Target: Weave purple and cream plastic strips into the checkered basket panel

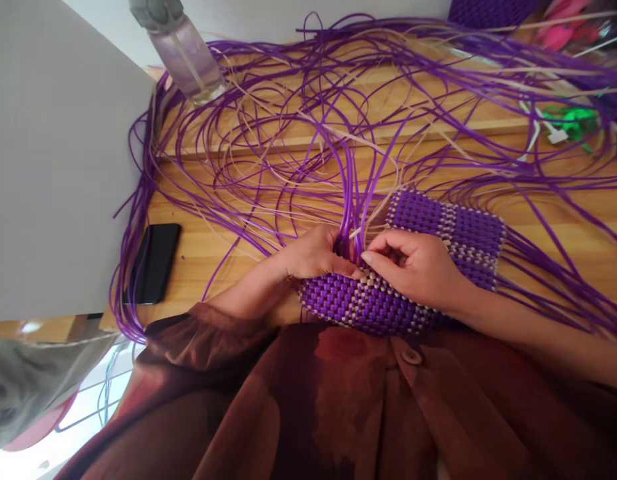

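A woven panel of purple and beige plastic strips lies at the table's front edge, against my body. My left hand grips its upper edge, thumb on the weave, the other fingers hidden behind it. Close beside it, my right hand pinches a strip at the edge between thumb and index finger. Long purple strips rise from between the hands and curve away over the table. A second woven section, purple with beige bands, lies behind my right hand; whether it joins the first I cannot tell.
Loose purple and beige strips tangle across the wooden table. A clear bottle stands at the back left, a black phone lies at the left. Green and white items sit at the right. A grey panel borders the left.
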Available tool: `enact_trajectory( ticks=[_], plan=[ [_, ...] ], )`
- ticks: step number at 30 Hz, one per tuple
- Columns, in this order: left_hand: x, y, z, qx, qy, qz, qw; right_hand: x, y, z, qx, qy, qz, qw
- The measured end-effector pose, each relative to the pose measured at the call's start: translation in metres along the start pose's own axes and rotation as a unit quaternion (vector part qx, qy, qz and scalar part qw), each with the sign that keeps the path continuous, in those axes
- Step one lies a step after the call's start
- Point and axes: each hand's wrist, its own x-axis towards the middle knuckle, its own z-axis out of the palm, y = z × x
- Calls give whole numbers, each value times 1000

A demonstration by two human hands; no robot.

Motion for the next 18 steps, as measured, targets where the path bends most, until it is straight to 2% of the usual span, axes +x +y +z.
enact_trajectory(
  ticks=[2,6,8,10,12,14,18],
  plan=[
    [0,1,2,-13,8,-3,1000,1,-1,2,14,3,-2,1000],
    [0,2,4,-27,25,-9,999,3,-1,4,-38,-3,-10,999],
    [0,3,2,-26,21,-9,999,3,2,4,-63,17,-45,997],
    [-1,3,1,-14,10,-15,1000,3,7,5,-99,62,-124,985],
    [-2,4,-1,-4,6,-27,1000,4,12,4,-150,96,-227,957],
    [-3,5,-1,-7,7,-35,999,7,16,3,-194,103,-317,923],
    [-5,9,-1,-13,5,-37,999,12,20,-6,-253,108,-434,858]
  ],
)
